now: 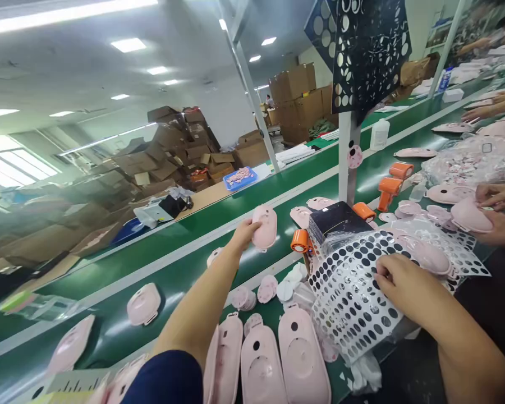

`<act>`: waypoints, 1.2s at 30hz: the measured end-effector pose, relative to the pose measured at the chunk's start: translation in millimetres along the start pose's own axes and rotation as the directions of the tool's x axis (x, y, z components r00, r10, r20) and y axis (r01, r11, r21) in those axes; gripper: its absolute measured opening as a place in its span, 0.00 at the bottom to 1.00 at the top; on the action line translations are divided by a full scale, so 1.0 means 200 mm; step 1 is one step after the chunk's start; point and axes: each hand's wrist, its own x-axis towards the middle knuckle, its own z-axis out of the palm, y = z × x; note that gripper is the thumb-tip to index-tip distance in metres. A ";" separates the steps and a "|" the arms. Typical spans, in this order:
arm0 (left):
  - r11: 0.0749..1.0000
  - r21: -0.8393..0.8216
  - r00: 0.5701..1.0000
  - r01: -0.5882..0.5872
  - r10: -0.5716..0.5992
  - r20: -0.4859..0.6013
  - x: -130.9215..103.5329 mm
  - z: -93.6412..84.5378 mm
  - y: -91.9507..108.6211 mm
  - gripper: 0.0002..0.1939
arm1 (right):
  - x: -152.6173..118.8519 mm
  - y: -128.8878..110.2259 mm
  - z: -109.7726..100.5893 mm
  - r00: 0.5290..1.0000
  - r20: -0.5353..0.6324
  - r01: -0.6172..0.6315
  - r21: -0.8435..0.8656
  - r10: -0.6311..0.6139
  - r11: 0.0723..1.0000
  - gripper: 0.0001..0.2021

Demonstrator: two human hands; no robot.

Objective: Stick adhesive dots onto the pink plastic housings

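At the end of my outstretched left arm, my left hand point(244, 234) grips a pink plastic cover point(265, 227) by its left edge, above the green conveyor belt point(185, 266). My right hand point(398, 280) is closed, fingers curled, over a white sheet of round black stickers point(353, 303). Whether a sticker is pinched in its fingertips cannot be made out. Long pink plastic shells point(261, 367), some with a black dot near the top, lie in front of me. Round pink patterned discs point(244, 298) are piled just beyond them.
A metal post point(345, 168) carries a hanging black perforated sheet point(368, 56). Beside it are a black box point(339, 219) and orange handheld fans point(389, 188). At right, a co-worker's hands point(499, 210) hold a pink shell point(471, 215). More pink parts point(144, 304) lie on the belt.
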 end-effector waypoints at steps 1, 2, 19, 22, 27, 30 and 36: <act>0.996 -0.074 0.999 -0.049 0.048 -0.015 -0.10 -0.06 0.01 0.18 | 0.00 0.01 -0.01 1.000 -0.010 -0.012 0.039 0.013 0.999 0.05; 0.986 -0.140 0.995 -0.093 0.089 -0.035 -0.22 -0.12 0.01 0.20 | -0.01 0.00 -0.03 0.999 -0.028 -0.023 0.085 0.025 0.996 0.05; 0.656 0.218 0.653 -0.723 0.751 -0.095 -1.53 -0.05 -0.33 0.18 | -0.36 -0.80 0.17 0.950 0.147 -0.074 0.964 -0.276 0.257 0.15; 0.624 0.255 0.623 -0.739 0.776 -0.096 -1.55 -0.05 -0.32 0.19 | -0.38 -0.80 0.16 0.955 0.138 -0.054 0.952 -0.264 0.301 0.15; 0.586 0.334 0.592 -0.738 0.800 -0.095 -1.56 -0.05 -0.31 0.17 | -0.41 -0.82 0.14 0.964 0.097 -0.004 0.937 -0.249 0.350 0.13; 0.582 0.379 0.585 -0.719 0.802 -0.120 -1.56 -0.05 -0.32 0.17 | -0.42 -0.83 0.14 0.962 0.103 -0.015 0.945 -0.252 0.328 0.13; 0.573 0.375 0.572 -0.729 0.811 -0.128 -1.56 -0.06 -0.33 0.18 | -0.44 -0.85 0.16 0.964 0.093 -0.026 0.966 -0.249 0.258 0.13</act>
